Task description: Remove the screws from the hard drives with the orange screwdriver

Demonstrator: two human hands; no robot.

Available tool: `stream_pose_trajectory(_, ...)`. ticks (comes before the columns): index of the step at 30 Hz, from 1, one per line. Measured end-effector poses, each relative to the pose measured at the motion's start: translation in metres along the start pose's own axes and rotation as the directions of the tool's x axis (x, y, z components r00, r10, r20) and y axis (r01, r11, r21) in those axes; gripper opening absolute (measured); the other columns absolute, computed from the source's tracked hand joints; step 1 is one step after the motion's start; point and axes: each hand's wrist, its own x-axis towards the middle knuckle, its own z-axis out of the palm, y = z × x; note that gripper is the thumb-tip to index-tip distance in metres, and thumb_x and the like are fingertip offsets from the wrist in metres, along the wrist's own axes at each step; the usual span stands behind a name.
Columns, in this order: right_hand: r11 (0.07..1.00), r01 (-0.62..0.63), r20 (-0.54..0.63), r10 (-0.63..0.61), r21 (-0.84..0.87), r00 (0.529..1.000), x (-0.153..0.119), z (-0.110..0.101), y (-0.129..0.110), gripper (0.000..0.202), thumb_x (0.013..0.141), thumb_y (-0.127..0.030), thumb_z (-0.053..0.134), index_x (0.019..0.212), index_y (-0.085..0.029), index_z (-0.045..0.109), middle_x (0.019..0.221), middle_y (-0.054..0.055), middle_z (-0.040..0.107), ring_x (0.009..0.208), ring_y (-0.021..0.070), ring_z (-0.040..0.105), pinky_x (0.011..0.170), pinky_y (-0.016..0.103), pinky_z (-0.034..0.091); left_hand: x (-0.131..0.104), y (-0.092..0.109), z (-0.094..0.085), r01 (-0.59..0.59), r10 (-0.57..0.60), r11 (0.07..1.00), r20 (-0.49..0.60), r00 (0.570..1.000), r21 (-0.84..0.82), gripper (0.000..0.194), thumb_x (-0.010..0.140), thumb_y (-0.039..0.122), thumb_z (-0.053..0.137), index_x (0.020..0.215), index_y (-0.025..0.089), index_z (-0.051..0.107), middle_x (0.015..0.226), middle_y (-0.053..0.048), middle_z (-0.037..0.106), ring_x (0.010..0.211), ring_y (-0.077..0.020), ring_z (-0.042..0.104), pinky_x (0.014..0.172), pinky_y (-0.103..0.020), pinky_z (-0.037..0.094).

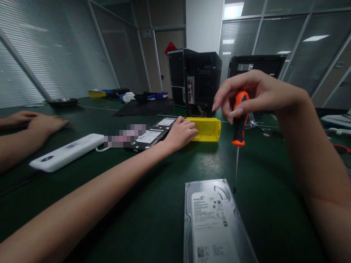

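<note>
My left hand (pixel 182 133) has its fingers curled over the left end of a yellow plastic case (pixel 208 129). Beside that hand lie black hard drives with white labels (pixel 149 136). My right hand (pixel 252 93) is raised and closed around the handle of an orange and black screwdriver (pixel 240 120). The shaft points straight down, its tip just beyond the right edge of a silver hard drive (pixel 216 219). That drive lies label up in front of me, with neither hand touching it.
A black computer tower (pixel 203 80) stands at the back, with a dark panel (pixel 256 65) on its right. A white power strip (pixel 68 151) lies at left, near another person's hands (pixel 45 123). A black mat (pixel 142 107) and small trays lie farther back.
</note>
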Motion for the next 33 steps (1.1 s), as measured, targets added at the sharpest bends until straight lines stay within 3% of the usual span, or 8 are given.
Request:
stream_pose_trajectory(2, 0.999, -0.041, 0.023, 0.041, -0.024, 0.999, -0.002, 0.0, -0.003, 0.026, 0.078, -0.019, 0.058, 0.104, -0.019, 0.06, 0.084, -0.004, 0.062, 0.077, 0.0052, 0.059, 0.066, 0.011, 0.047, -0.011, 0.021, -0.008, -0.007, 0.007, 1.0, 0.029, 1.0, -0.008, 0.024, 0.088, 0.031, 0.047, 0.092, 0.017, 0.066, 0.089, -0.004, 0.058, 0.092, -0.0208, 0.052, 0.085, -0.036, 0.036)
stream_pose_trajectory(5, 0.999, -0.029, 0.114, 0.031, -0.019, 0.993, -0.005, -0.001, -0.009, 0.027, 0.078, -0.018, 0.057, 0.105, -0.018, 0.058, 0.088, -0.007, 0.061, 0.076, 0.0029, 0.058, 0.067, 0.009, 0.045, -0.026, 0.071, -0.027, -0.065, 0.1, 0.954, 0.106, 0.989, -0.293, 0.026, 0.089, 0.034, 0.044, 0.103, 0.024, 0.063, 0.095, 0.0, 0.056, 0.096, -0.018, 0.051, 0.086, -0.034, 0.033)
stream_pose_trajectory(10, 0.992, 0.102, 0.214, -0.116, 0.075, 0.97, -0.012, 0.0, -0.022, 0.027, 0.075, -0.018, 0.057, 0.101, -0.01, 0.057, 0.086, -0.007, 0.058, 0.076, 0.0022, 0.057, 0.069, 0.01, 0.044, -0.037, 0.14, -0.047, -0.22, 0.49, 0.702, 0.236, 0.839, -0.677, 0.035, 0.068, 0.037, 0.071, 0.101, 0.029, 0.064, 0.109, 0.002, 0.06, 0.105, -0.021, 0.049, 0.092, -0.034, 0.031)
stream_pose_trajectory(14, 0.978, 0.119, 0.352, -0.174, 0.171, 0.92, -0.004, 0.011, -0.04, 0.027, 0.074, -0.018, 0.061, 0.1, -0.009, 0.057, 0.087, -0.004, 0.059, 0.076, 0.0049, 0.058, 0.068, 0.014, 0.046, -0.039, 0.152, -0.042, -0.252, 0.616, 0.585, 0.22, 0.756, -0.771, 0.038, 0.067, 0.037, 0.071, 0.103, 0.025, 0.063, 0.111, 0.001, 0.061, 0.11, -0.0207, 0.049, 0.099, -0.031, 0.028)
stream_pose_trajectory(18, 0.975, 0.011, 0.62, -0.15, 0.223, 0.77, 0.011, 0.032, -0.055, 0.023, 0.077, -0.018, 0.061, 0.097, -0.009, 0.058, 0.097, 0.0, 0.062, 0.088, 0.0062, 0.059, 0.079, 0.012, 0.047, -0.047, 0.152, -0.03, -0.242, 0.669, 0.501, 0.195, 0.717, -0.831, 0.04, 0.071, 0.041, 0.064, 0.104, 0.02, 0.061, 0.113, -0.001, 0.059, 0.111, -0.0197, 0.049, 0.097, -0.026, 0.033)
stream_pose_trajectory(21, 0.948, -0.024, 0.65, -0.199, 0.317, 0.734, 0.015, 0.042, -0.057, 0.024, 0.084, -0.028, 0.053, 0.098, -0.009, 0.059, 0.103, 0.001, 0.063, 0.091, 0.0065, 0.058, 0.083, 0.012, 0.047, -0.051, 0.154, -0.023, -0.184, 0.653, 0.438, 0.172, 0.737, -0.88, 0.041, 0.072, 0.041, 0.061, 0.105, 0.016, 0.059, 0.108, -0.004, 0.06, 0.103, -0.0181, 0.054, 0.092, -0.021, 0.038)
stream_pose_trajectory(25, 0.934, -0.037, 0.586, -0.192, 0.355, 0.787, 0.011, 0.045, -0.056, 0.031, 0.086, -0.04, 0.044, 0.088, -0.016, 0.062, 0.098, -0.002, 0.065, 0.09, 0.0063, 0.06, 0.082, 0.014, 0.048, -0.05, 0.156, -0.02, -0.157, 0.647, 0.406, 0.162, 0.745, -0.9, 0.035, 0.07, 0.036, 0.062, 0.103, 0.025, 0.059, 0.099, 0.0, 0.062, 0.094, -0.0178, 0.057, 0.09, -0.024, 0.039)
stream_pose_trajectory(33, 0.99, -0.063, 0.534, -0.013, 0.123, 0.845, 0.006, 0.039, -0.055, 0.023, 0.083, -0.03, 0.049, 0.1, -0.018, 0.06, 0.102, -0.005, 0.063, 0.089, 0.0074, 0.06, 0.08, 0.015, 0.046, -0.052, 0.138, -0.023, -0.041, 0.409, 0.55, 0.226, 0.884, -0.834, 0.027, 0.059, 0.029, 0.074, 0.083, 0.023, 0.065, 0.092, 0.002, 0.062, 0.085, -0.0163, 0.057, 0.086, -0.026, 0.041)
